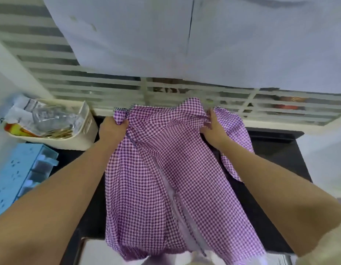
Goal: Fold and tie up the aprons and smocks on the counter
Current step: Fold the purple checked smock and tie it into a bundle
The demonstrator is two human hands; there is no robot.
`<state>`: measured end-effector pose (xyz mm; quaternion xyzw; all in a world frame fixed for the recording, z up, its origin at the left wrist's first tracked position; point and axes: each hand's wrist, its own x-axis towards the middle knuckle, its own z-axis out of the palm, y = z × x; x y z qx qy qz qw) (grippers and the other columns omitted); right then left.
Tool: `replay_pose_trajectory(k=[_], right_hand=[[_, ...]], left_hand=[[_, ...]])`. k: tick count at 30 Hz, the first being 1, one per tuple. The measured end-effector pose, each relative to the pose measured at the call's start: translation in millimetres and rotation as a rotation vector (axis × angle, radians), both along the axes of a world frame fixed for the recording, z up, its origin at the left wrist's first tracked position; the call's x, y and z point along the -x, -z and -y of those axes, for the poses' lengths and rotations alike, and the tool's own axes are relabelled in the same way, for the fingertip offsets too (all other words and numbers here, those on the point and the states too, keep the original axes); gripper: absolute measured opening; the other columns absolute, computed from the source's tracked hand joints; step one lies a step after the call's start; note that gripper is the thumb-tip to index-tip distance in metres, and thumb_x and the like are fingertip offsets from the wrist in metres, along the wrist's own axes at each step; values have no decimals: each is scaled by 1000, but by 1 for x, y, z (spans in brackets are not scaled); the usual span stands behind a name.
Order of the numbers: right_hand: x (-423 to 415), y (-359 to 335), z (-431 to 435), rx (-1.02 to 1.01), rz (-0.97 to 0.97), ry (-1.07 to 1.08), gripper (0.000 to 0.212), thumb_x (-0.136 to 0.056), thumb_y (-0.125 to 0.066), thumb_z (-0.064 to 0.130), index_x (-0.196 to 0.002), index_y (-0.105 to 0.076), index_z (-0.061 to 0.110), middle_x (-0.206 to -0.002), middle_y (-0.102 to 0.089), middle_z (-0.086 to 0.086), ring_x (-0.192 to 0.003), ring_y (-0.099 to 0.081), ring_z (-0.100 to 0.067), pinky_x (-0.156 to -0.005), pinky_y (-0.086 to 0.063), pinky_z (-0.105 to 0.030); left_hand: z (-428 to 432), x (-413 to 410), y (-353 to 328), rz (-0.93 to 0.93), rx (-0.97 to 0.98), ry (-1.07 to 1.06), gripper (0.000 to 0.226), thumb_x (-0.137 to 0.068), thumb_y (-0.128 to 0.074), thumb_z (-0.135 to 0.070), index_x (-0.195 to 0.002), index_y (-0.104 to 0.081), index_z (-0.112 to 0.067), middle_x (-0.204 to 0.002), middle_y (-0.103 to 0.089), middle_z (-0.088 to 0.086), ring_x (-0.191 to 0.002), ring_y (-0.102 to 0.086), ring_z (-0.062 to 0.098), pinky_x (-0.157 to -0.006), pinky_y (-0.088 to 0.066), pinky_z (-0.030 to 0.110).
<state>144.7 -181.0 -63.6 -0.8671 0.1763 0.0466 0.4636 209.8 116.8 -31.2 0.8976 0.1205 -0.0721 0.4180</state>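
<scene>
A purple and white checked smock (165, 178) lies spread over the black counter (276, 161), its lower part hanging past the front edge. My left hand (113, 129) grips a bunched corner at the garment's top left, where a dark striped trim shows. My right hand (213, 131) pinches a fold of the cloth near the top right, with a loose flap of the same fabric lying beyond it.
A cream tub (77, 131) holding packets and clear wrappers stands at the back left. In front of it sits a light blue plastic tray (18, 173). White cupboards (185, 35) hang overhead, and a slatted window (271, 106) runs behind the counter.
</scene>
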Motion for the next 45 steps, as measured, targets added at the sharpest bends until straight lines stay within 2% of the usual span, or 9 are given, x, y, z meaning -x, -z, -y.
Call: replay_pose_trajectory(k=[4, 8, 12, 18, 22, 30, 36, 40, 45], right_hand=[[33, 47, 10, 241, -411, 11, 14, -95, -51, 17, -99, -57, 5, -90, -61, -12, -94, -61, -30, -80, -49, -37], [93, 75, 25, 423, -1066, -111, 86, -92, -56, 47, -151, -17, -3, -157, -20, -20, -141, -29, -35, -114, -33, -46], [122, 83, 12, 152, -1064, 83, 117, -81, -79, 25, -152, 12, 1, -159, -11, -21, -142, -29, -37, -107, -43, -44], [131, 75, 6, 331, -1127, -160, 16, -89, -60, 6, -104, -54, 9, -95, -56, -6, -91, -58, -21, -85, -50, -31], [113, 50, 41, 136, -1066, 282, 9, -95, -47, -1, -97, -55, -3, -68, -63, -14, -55, -65, -20, -50, -56, -25], [4, -12, 63, 195, 61, 438, 37, -99, -40, 2, -134, -43, 9, -129, -56, -15, -114, -57, -29, -86, -45, -25], [24, 31, 32, 126, 58, 307, 82, -89, -52, -5, -154, -8, 22, -111, -56, -5, -87, -60, -23, -79, -52, -39], [64, 60, 34, 211, -139, 298, 37, -90, -56, 9, -123, -40, 14, -80, -58, -3, -77, -61, -27, -71, -45, -36], [107, 80, 38, 98, -493, 90, 59, -93, -59, 13, -144, -32, 10, -139, -49, -14, -125, -50, -33, -96, -42, -36]], left_hand=[[-19, -15, 31, -44, -71, -30, 31, -95, -58, -26, -68, -54, -10, -69, -53, 8, -68, -54, 28, -75, -48, 42], [-20, -21, 47, -81, -118, -13, 32, -96, -57, -27, -100, -66, 3, -100, -66, 21, -95, -62, 39, -78, -48, 44], [-15, -29, 59, -80, -136, -7, 35, -96, -57, -29, -105, -65, 4, -106, -66, 25, -98, -62, 42, -84, -52, 49], [-5, -33, 64, -58, -151, -33, 32, -98, -55, -25, -106, -63, 5, -108, -65, 24, -100, -61, 42, -81, -47, 44], [-4, -37, 65, -50, -148, -54, 31, -98, -54, -24, -106, -63, 6, -107, -65, 26, -98, -62, 43, -79, -47, 45], [-16, -39, 68, -73, -75, -192, 35, -98, -53, -27, -108, -62, 5, -105, -65, 24, -99, -62, 40, -82, -48, 43], [-46, -22, 87, -156, -93, -233, 32, -99, -50, -27, -108, -60, 2, -110, -64, 22, -99, -60, 40, -82, -50, 42], [-58, -12, 93, -196, -309, -125, 35, -100, -45, -28, -109, -59, 3, -109, -62, 26, -99, -59, 43, -79, -47, 44], [-66, -7, 100, -289, -506, -183, 52, -97, -49, -40, -128, -49, 2, -126, -54, 26, -116, -51, 45, -96, -42, 52]])
